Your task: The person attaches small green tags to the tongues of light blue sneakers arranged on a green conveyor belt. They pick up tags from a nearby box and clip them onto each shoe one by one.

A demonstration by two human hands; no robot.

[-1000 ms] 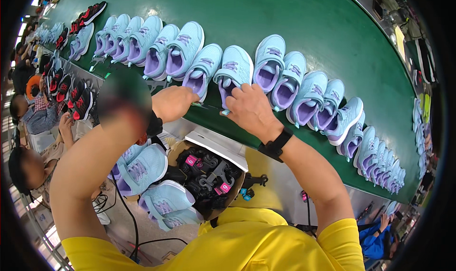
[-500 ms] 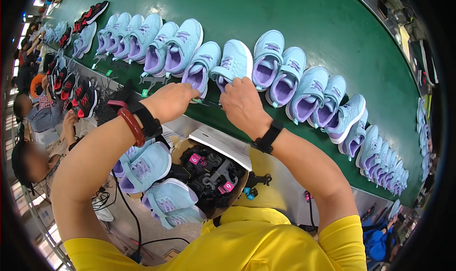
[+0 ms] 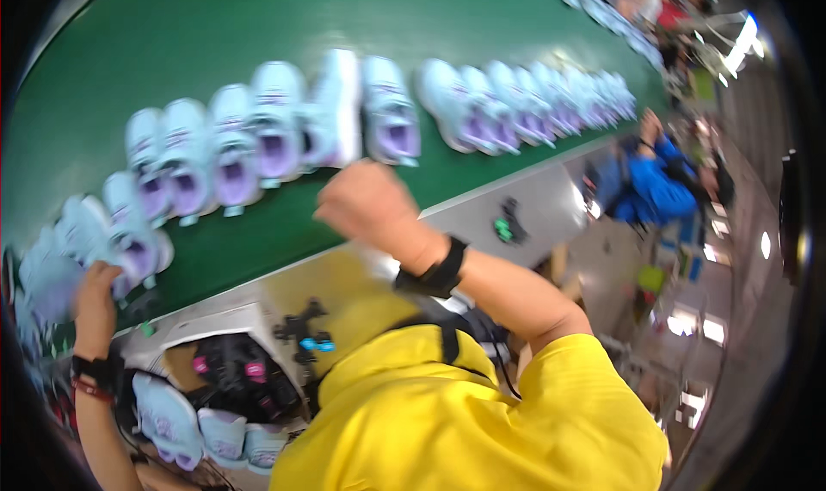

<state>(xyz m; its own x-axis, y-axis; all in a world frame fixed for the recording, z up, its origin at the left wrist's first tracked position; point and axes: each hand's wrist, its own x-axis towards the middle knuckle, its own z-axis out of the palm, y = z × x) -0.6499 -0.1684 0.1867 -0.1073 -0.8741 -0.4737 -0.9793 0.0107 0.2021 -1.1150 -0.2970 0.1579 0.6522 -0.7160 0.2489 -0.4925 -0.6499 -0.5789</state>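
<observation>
- Green tabletop (image 3: 258, 26), seemingly a conveyor belt, carries a long row of pale blue shoes (image 3: 275, 129) with lilac linings, set side by side with openings facing the near edge, probably so each is easy to reach.
- Left hand (image 3: 93, 295) at the far left of the row is closed around one pale blue shoe (image 3: 129, 246), which lies at the belt's near edge; the grip looks meant to lift or turn it.
- Right hand (image 3: 370, 205) hovers above the belt near the middle shoes, curled into a loose fist; blur hides whether it holds anything.
- Below the belt's edge, more pale shoes (image 3: 194, 426) sit in a bin on the near left.
- A person in blue (image 3: 658, 185) works further right.
</observation>
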